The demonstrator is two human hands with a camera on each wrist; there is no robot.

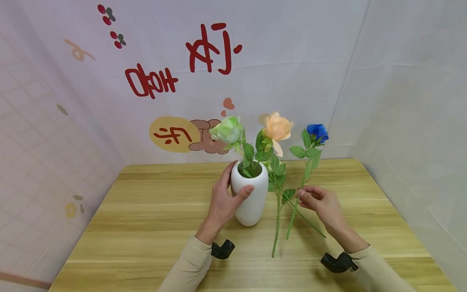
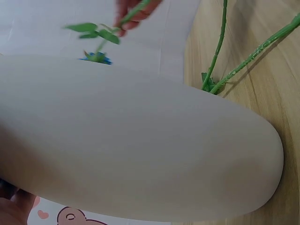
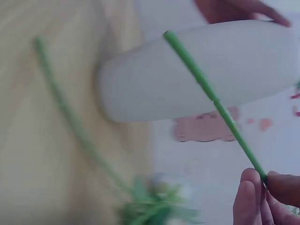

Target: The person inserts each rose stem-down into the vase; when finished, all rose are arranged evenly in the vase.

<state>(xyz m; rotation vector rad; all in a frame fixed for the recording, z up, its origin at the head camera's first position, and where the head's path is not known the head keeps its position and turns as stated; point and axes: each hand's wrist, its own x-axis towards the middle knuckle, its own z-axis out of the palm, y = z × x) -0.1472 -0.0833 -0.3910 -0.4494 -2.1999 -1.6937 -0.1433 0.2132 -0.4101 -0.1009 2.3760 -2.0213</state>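
Observation:
A white vase (image 1: 251,200) stands upright on the wooden table, with a pale green rose (image 1: 229,130) in its mouth. My left hand (image 1: 223,202) grips the vase from its left side, thumb across the front. To the right of the vase, my right hand (image 1: 324,205) pinches the stem of a blue rose (image 1: 317,133), its bloom pointing up and away. In the right wrist view that stem (image 3: 215,101) crosses in front of the vase, its cut end free. A peach rose (image 1: 278,127) shows just right of the vase; leaves partly hide its stem.
Two green stems cross on the table (image 1: 146,227) right of the vase, beneath the blue rose's stem. A whitish bloom (image 3: 176,187) is blurred in the right wrist view. A printed cloth wall (image 1: 292,61) stands behind the table. Black wrist mounts (image 1: 222,249) sit at both sleeves.

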